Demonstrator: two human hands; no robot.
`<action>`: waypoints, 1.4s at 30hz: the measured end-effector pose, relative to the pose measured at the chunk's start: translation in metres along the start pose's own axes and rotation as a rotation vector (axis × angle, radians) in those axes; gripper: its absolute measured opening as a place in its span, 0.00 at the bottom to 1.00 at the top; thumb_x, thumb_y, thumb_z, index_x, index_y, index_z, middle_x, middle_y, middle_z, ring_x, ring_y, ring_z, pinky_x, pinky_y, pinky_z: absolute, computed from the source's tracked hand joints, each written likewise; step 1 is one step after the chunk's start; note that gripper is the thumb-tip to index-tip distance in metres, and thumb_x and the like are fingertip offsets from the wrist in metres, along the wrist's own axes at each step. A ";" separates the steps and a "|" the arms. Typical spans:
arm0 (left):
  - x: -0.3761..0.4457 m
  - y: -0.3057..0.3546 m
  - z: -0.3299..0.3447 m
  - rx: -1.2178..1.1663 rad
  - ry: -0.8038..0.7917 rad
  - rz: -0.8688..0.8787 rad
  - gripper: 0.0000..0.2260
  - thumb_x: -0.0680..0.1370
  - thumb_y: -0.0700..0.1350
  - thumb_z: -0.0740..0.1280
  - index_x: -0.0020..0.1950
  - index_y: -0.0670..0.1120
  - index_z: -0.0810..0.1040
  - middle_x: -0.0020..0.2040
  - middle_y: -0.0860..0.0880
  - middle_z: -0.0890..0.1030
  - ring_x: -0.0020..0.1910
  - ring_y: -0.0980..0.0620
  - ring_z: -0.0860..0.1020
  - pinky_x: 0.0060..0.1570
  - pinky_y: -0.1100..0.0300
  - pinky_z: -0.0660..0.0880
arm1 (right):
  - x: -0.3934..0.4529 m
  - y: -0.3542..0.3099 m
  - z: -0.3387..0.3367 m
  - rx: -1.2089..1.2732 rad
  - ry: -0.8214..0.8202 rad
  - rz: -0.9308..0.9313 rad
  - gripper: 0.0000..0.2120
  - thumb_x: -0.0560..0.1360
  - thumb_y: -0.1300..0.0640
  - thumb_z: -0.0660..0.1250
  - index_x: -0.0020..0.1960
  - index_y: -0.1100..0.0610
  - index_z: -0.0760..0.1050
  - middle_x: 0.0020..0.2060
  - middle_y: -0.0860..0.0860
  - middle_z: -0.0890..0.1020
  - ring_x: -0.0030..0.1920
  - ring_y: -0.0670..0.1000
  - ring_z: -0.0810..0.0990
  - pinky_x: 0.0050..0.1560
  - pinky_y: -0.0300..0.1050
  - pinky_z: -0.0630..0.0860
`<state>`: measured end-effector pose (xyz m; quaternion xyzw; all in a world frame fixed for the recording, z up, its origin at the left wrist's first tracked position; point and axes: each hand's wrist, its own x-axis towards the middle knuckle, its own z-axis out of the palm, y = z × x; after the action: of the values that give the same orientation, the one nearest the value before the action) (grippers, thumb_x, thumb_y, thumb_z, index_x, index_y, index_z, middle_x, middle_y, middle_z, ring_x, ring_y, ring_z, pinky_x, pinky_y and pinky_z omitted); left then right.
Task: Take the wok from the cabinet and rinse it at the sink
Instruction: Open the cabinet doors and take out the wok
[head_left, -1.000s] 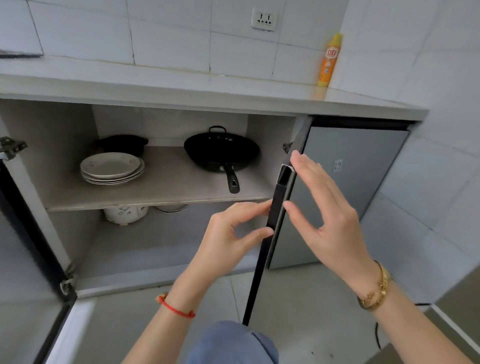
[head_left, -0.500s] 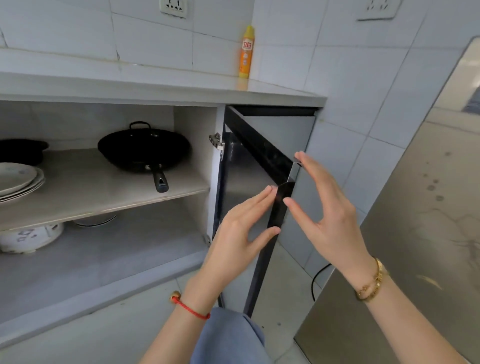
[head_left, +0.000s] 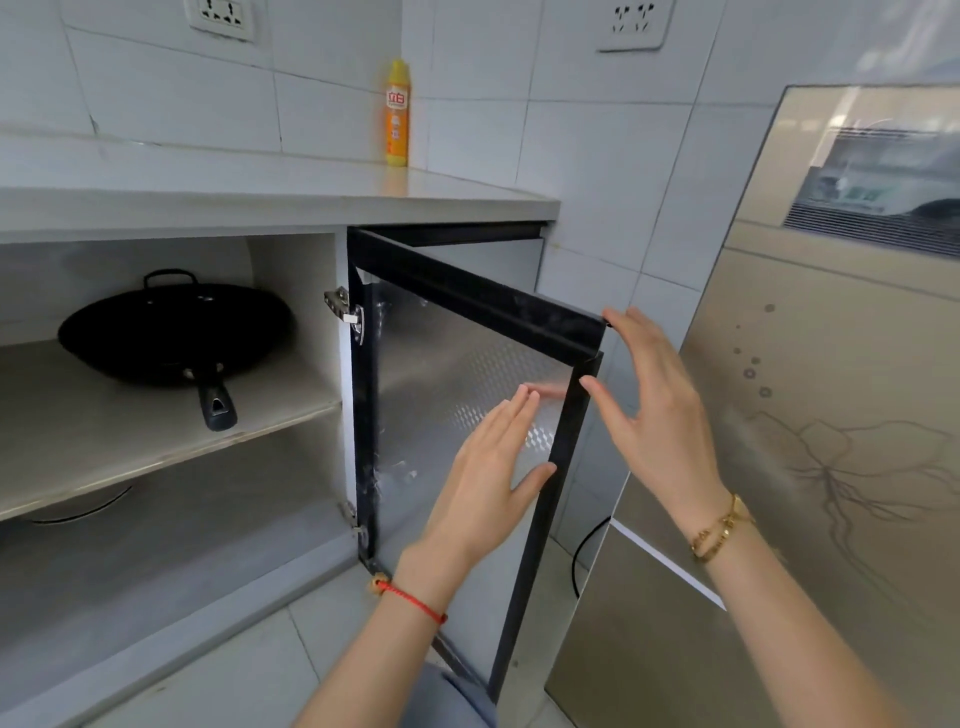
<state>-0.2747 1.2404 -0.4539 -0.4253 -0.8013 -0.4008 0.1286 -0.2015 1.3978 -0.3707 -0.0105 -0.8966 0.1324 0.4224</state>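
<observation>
The cabinet door (head_left: 467, 395) stood swung wide at the centre of the frame, its black frame edge facing the camera, and both hands were up at its free edge. The left hand (head_left: 488, 467) was flat and open, fingers together and stretched out against the inner face of the door, thumb reaching to the black side rail, gripping nothing. The right hand (head_left: 654, 415) was open too, fingers spread, fingertips touching the top corner of the frame and thumb at the outer edge of the rail, not closed round it. Over at the left of the frame, the wok (head_left: 171, 327) sat on the upper shelf (head_left: 104, 441) inside the cabinet, upright, its handle pointing out toward the front edge, well apart from both hands. A yellow bottle (head_left: 397, 111) stood on the counter (head_left: 260, 200) at the top centre, against the tiled wall.
</observation>
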 end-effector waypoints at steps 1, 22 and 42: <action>0.003 0.001 0.002 -0.002 -0.006 -0.004 0.33 0.81 0.53 0.63 0.80 0.53 0.49 0.81 0.57 0.51 0.79 0.57 0.51 0.78 0.53 0.56 | 0.001 0.002 0.000 -0.009 0.000 0.016 0.28 0.78 0.52 0.67 0.76 0.55 0.63 0.75 0.56 0.66 0.77 0.54 0.63 0.74 0.50 0.61; -0.036 -0.010 -0.079 0.121 0.244 -0.077 0.18 0.80 0.48 0.65 0.70 0.52 0.73 0.63 0.57 0.77 0.63 0.59 0.72 0.63 0.67 0.67 | -0.002 -0.060 0.002 0.006 0.162 -0.338 0.19 0.78 0.61 0.68 0.67 0.63 0.73 0.64 0.57 0.77 0.68 0.56 0.72 0.71 0.52 0.68; -0.087 -0.124 -0.230 0.494 0.488 -0.545 0.15 0.79 0.45 0.66 0.65 0.47 0.77 0.58 0.51 0.80 0.57 0.53 0.77 0.58 0.59 0.72 | 0.036 -0.159 0.211 0.529 -0.434 -0.135 0.17 0.79 0.51 0.66 0.66 0.54 0.73 0.61 0.47 0.79 0.64 0.46 0.74 0.58 0.35 0.68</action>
<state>-0.3505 0.9773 -0.4190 -0.0476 -0.9020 -0.3051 0.3016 -0.3698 1.2004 -0.4329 0.1872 -0.8988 0.3311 0.2180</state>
